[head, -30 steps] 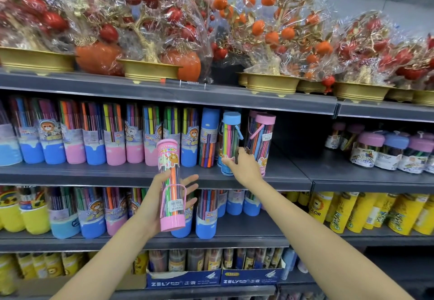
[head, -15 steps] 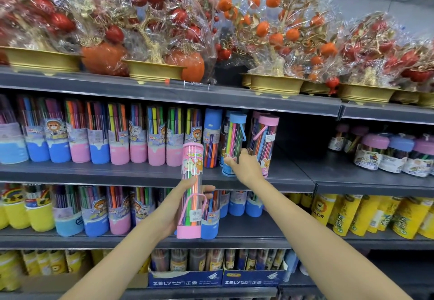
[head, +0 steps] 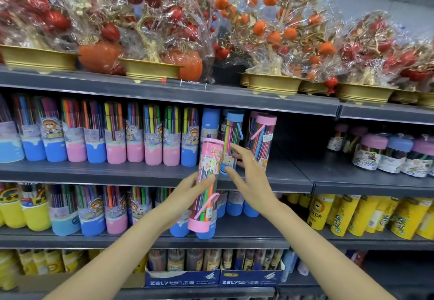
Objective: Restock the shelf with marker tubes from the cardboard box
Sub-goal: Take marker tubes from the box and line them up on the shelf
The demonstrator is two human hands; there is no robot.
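My left hand (head: 185, 196) grips a pink-capped marker tube (head: 206, 182), upside down and slightly tilted, in front of the middle shelf (head: 141, 172). My right hand (head: 249, 177) hovers beside the tube's upper end with fingers spread, holding nothing. Behind it on the shelf stand a blue-capped tube (head: 232, 139) and a pink-capped tube (head: 263, 137). A row of blue- and pink-based marker tubes (head: 117, 135) fills the shelf to the left. The cardboard box is out of view.
Wrapped ornamental fruit trees in gold pots (head: 150, 69) line the top shelf. Short round marker jars (head: 394, 156) sit at the right, with bare shelf (head: 305, 158) between them and the tall tubes. Yellow tubes (head: 352, 215) and blue boxes (head: 211, 278) fill lower shelves.
My left hand has carried the pink tube right and up toward the tall tubes. My right hand has let go of the blue-capped tube on the shelf and drawn back toward the held tube.
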